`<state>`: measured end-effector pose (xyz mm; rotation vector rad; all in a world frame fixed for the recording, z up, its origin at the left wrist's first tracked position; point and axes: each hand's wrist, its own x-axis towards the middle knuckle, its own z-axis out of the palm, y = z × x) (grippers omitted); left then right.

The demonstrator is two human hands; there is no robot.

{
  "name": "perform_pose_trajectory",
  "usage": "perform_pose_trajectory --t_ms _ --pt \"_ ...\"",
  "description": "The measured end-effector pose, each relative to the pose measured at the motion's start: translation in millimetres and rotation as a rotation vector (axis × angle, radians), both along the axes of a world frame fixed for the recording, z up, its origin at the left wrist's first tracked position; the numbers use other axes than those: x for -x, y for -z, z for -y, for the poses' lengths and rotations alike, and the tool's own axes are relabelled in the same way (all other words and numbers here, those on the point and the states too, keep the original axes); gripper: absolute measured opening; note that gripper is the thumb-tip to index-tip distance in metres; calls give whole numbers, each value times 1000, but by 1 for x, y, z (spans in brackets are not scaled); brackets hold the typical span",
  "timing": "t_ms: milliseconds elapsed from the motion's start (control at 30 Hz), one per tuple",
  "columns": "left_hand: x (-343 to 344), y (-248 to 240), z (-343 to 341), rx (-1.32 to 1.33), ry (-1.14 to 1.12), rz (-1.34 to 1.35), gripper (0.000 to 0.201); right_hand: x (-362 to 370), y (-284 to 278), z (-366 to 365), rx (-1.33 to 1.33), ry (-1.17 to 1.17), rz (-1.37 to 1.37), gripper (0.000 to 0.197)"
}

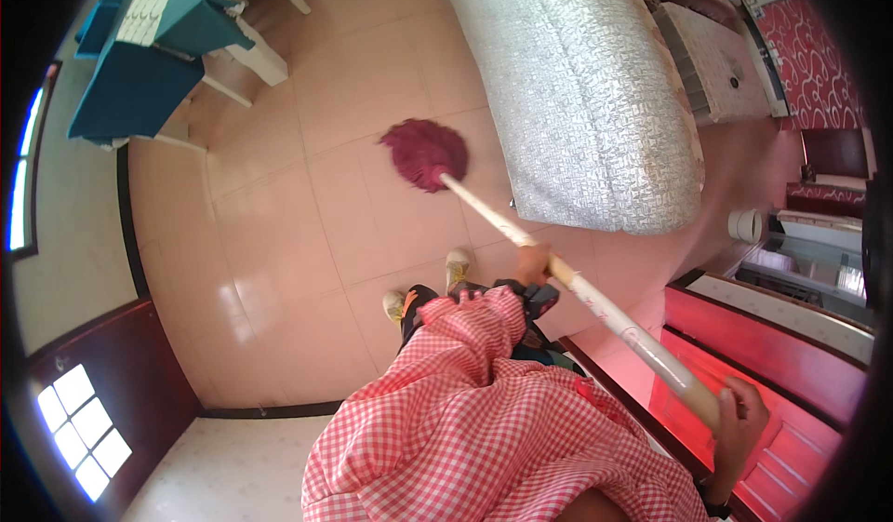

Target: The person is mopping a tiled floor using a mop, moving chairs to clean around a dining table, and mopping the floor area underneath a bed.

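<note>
A mop with a shaggy maroon head (420, 153) rests on the tiled floor ahead of my feet. Its long cream handle (619, 322) slants back toward me and to the right. My left hand (533, 266) is closed around the handle partway along, below a red checked sleeve and a dark band at the wrist. At the handle's near end, my right hand (739, 420) grips the tip, its fingers curled over the pole. My shoes (457, 266) stand on the tiles behind the mop head.
A sofa (595, 103) with a silvery patterned cover stands right of the mop. At the far left are a table with a teal cloth (139, 89) and white-legged chairs. A dark door (116, 382) with bright panes is at lower left, and a red door (772, 457) at lower right.
</note>
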<state>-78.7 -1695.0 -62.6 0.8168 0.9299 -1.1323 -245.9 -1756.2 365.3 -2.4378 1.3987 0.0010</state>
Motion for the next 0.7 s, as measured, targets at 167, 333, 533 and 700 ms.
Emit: perform_pose_trajectory --t_ms 167,333,533,700 --pt "4 -23 4 101 -53 6 35 -20 -29 20 -90 27 41 10" --pt "-4 -32 -39 -31 -166 65 32 -37 -17 48 -129 -146 80 10" --pt "4 -15 -128 -252 -513 47 37 -107 16 12 -304 -348 -2 13" --pt "41 59 -258 -366 -726 162 48 -155 60 -91 -406 -718 -193 11"
